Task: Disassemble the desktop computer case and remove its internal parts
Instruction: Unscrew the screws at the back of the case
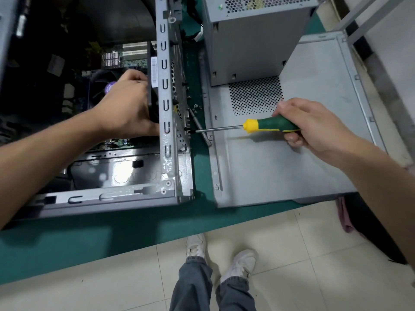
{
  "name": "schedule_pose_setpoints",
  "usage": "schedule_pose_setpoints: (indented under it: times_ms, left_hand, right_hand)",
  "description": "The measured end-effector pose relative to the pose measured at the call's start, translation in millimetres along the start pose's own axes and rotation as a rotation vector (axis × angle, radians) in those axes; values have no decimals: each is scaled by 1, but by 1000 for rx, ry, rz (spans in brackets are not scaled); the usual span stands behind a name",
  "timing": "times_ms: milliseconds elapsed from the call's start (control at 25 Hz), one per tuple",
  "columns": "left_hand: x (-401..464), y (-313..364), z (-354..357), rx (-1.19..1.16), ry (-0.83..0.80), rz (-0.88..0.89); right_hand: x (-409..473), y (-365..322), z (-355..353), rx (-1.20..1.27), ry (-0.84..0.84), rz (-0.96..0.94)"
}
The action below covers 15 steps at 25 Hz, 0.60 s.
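Right hand (314, 126) grips the green-and-yellow screwdriver (267, 126), shaft lying sideways into the grey metal case's rear wall (165, 90), while left hand (130, 106) clutches the black fan (151, 102) inside.

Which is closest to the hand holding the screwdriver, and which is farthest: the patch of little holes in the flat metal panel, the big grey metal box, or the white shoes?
From the right hand:
1. Patch of holes, just left of it on the flat panel.
2. Grey metal box, standing behind the panel.
3. White shoes, down on the floor.
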State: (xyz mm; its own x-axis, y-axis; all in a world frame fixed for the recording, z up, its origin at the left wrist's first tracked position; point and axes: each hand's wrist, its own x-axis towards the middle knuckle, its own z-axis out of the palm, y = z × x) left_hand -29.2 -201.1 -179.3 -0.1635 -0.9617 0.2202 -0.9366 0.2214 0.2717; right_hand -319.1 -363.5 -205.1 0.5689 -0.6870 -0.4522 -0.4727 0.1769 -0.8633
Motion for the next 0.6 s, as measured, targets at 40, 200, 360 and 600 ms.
schedule_pose_setpoints:
  times_ms: [40, 200, 360, 600]
  left_hand:
    - [-1, -1, 1, 7, 10, 19]
    - [0, 1, 2, -29, 15, 54]
    - [-2, 1, -1, -66, -1, 76]
    - [-1, 2, -1, -72, -41, 57]
  right_hand:
    - [-1, -1, -1, 141, -7, -6]
    - [-1, 1, -7, 382, -124, -28]
    - [2, 6, -6, -53, -1, -32]
    - [0, -3, -7, 152, -101, -26]
